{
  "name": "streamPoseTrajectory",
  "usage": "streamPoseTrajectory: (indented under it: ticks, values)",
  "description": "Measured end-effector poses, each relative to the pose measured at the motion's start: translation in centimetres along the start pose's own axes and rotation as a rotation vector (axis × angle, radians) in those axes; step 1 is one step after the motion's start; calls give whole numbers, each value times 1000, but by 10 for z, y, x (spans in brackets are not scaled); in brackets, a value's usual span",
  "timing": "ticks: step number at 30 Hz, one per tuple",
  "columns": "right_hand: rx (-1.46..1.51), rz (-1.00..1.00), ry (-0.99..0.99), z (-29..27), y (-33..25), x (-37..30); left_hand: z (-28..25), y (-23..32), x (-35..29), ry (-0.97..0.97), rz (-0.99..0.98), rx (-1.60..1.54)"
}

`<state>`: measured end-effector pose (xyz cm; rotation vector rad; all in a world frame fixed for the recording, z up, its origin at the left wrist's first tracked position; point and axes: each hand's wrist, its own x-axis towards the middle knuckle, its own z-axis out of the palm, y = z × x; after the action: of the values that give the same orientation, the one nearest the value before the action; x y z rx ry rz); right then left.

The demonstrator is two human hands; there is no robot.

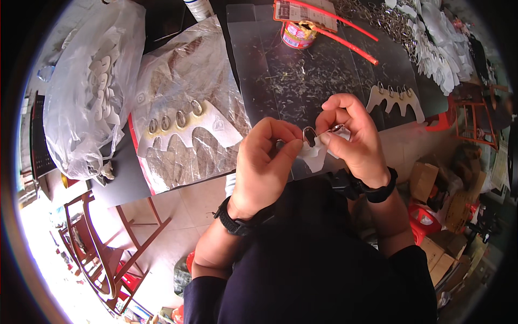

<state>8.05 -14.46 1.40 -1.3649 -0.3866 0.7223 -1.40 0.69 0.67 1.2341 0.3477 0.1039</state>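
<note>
Both hands hold a white scalloped strip [313,161] just over the table's near edge. My left hand [264,162] pinches its left part between thumb and fingers. My right hand [352,141] closes thumb and finger on its right part, with the other fingers curled above. An oval metal ring [309,135] stands up from the strip between the hands. More metal shows at my right fingertips, partly hidden. Left of my hands lies a similar white strip [218,128] with several oval rings along its top. Another ringed strip [396,103] lies at the right table edge.
Clear plastic [189,65] covers the left table part, beside a bag [67,124] of white pieces. A pink-labelled tub [298,35] and red tubes [350,44] stand at the back. Metal rings [372,20] and white pieces [440,62] pile far right. A wooden chair [110,270] stands lower left.
</note>
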Motion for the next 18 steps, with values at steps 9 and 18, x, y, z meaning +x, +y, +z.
streamPoseTrajectory:
  ticks: [9,18]
  values:
    - [-58,-22,25,-1,2,1,7,-4,3,61,82,85]
    - [-31,47,26,-3,3,3,12,-16,5,202,294,427]
